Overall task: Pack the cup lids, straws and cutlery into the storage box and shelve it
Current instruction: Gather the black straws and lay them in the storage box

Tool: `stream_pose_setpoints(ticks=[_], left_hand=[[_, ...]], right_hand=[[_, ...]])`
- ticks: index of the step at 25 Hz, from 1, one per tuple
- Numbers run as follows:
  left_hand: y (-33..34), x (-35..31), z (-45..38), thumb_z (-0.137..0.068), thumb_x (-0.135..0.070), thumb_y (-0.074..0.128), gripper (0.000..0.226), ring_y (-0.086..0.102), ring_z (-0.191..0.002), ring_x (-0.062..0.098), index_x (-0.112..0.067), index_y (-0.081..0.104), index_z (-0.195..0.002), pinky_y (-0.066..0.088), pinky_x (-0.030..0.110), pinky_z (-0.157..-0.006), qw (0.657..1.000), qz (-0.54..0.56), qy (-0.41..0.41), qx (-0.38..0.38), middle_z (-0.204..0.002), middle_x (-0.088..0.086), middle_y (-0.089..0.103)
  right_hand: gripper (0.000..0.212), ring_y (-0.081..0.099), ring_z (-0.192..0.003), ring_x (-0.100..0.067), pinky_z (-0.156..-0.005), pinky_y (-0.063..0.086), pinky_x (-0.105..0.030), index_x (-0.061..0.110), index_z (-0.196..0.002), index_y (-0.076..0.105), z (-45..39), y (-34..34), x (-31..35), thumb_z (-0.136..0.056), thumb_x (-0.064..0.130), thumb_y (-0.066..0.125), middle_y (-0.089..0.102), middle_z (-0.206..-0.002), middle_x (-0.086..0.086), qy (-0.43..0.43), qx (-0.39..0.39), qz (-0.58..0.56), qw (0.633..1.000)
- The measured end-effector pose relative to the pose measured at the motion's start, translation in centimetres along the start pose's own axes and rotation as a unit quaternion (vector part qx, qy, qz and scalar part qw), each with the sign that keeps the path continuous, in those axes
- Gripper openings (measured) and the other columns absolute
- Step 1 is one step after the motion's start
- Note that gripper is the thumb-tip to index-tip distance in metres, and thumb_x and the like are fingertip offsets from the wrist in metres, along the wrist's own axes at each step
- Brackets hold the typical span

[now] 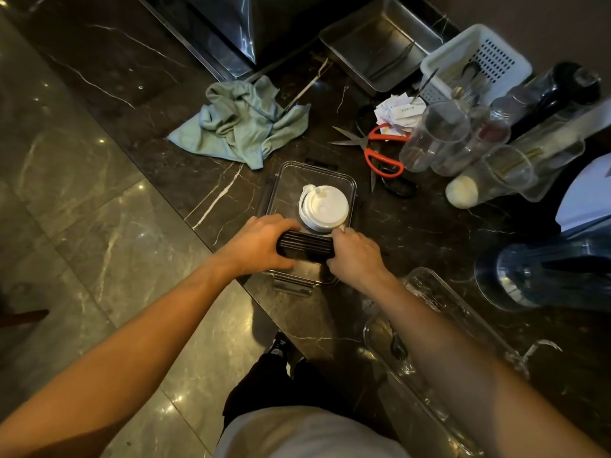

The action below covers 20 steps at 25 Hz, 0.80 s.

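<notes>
A clear storage box (351,190) with side latches stands open on the dark marble counter, near its front edge. A stack of white cup lids (325,208) sits inside at the far end. Over the box's near end, a bundle of black straws (305,245) lies crosswise. My left hand (261,246) grips its left end and my right hand (355,257) grips its right end. The box's near wall is partly hidden behind my hands. A clear lid or tray (439,302) lies to the right, under my right forearm.
Red-handled scissors (377,150) and a crumpled green cloth (241,123) lie beyond the box. Clear cups (463,137), a white basket (479,57), a steel tray (380,41) and a blue-tinted jug (545,272) crowd the right side. The counter edge runs diagonally on the left, with floor below.
</notes>
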<state>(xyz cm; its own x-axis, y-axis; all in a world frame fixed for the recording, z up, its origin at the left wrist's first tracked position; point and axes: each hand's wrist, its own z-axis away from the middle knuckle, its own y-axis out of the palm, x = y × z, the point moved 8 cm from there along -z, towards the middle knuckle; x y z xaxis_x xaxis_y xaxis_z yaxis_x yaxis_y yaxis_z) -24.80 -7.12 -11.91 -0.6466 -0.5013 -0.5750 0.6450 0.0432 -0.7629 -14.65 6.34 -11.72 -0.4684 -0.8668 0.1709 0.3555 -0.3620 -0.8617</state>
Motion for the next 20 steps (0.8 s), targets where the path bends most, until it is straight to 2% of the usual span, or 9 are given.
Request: stream_pose_setpoints(ticks=[3,6,11,17,19,20], left_hand=[[-0.2,-0.9,-0.9,-0.082,-0.044,0.074,0.046,0.052,-0.114,0.014,-0.032,0.06,-0.124,0.036,0.038,-0.1,0.992,-0.117,0.019,0.036,-0.117,-0.007,0.058],[0.3,-1.7,-1.6,-0.082,-0.045,0.073,0.052,0.049,-0.118,0.019,-0.028,0.059,-0.129,0.036,0.041,-0.105,0.985,-0.167,0.022,0.046,-0.122,-0.002,0.055],[1.5,-2.6,-1.9,-0.079,-0.048,0.076,0.07,0.047,-0.122,0.022,-0.024,0.052,-0.14,0.037,0.043,-0.108,0.981,-0.181,0.031,0.066,-0.13,0.003,0.052],[1.7,-3.2,-1.4,-0.079,-0.054,0.077,0.085,0.046,-0.129,0.026,-0.022,0.041,-0.149,0.038,0.047,-0.112,0.977,-0.202,0.03,0.052,-0.138,0.007,0.049],[1.7,-3.3,-1.1,-0.079,-0.052,0.077,0.088,0.046,-0.131,0.027,-0.021,0.038,-0.152,0.037,0.047,-0.113,0.977,-0.207,0.031,0.045,-0.14,0.009,0.048],[1.7,-3.3,-1.0,-0.08,-0.051,0.077,0.088,0.046,-0.131,0.028,-0.02,0.038,-0.152,0.037,0.047,-0.113,0.978,-0.203,0.032,0.041,-0.14,0.009,0.048]], right_hand=[[0.038,0.056,-0.122,-0.03,-0.108,0.042,-0.048,0.014,-0.123,0.061,0.4,0.1,0.9,-0.088,0.025,0.072,0.065,-0.125,-0.009,-0.027,0.005,0.023,0.999],[0.048,0.055,-0.125,-0.03,-0.104,0.044,-0.047,0.014,-0.127,0.058,0.8,0.2,1.1,-0.086,0.032,0.075,0.061,-0.13,-0.01,-0.026,-0.003,0.013,1.0],[0.067,0.052,-0.127,-0.029,-0.105,0.044,-0.045,0.014,-0.134,0.053,1.6,0.2,0.8,-0.082,0.048,0.079,0.056,-0.134,-0.009,-0.043,-0.039,0.027,0.998],[0.075,0.048,-0.135,-0.028,-0.114,0.039,-0.047,0.018,-0.142,0.047,2.7,-0.2,-0.1,-0.083,0.052,0.078,0.053,-0.142,-0.007,-0.059,-0.048,-0.002,0.997],[0.07,0.049,-0.134,-0.024,-0.113,0.041,-0.043,0.017,-0.145,0.047,3.3,-1.0,-0.8,-0.089,0.052,0.072,0.053,-0.142,-0.005,-0.042,-0.063,-0.056,0.996],[0.064,0.05,-0.131,-0.021,-0.109,0.044,-0.039,0.016,-0.146,0.049,3.6,-1.5,-1.6,-0.095,0.05,0.067,0.054,-0.139,-0.003,-0.011,-0.086,-0.124,0.989]])
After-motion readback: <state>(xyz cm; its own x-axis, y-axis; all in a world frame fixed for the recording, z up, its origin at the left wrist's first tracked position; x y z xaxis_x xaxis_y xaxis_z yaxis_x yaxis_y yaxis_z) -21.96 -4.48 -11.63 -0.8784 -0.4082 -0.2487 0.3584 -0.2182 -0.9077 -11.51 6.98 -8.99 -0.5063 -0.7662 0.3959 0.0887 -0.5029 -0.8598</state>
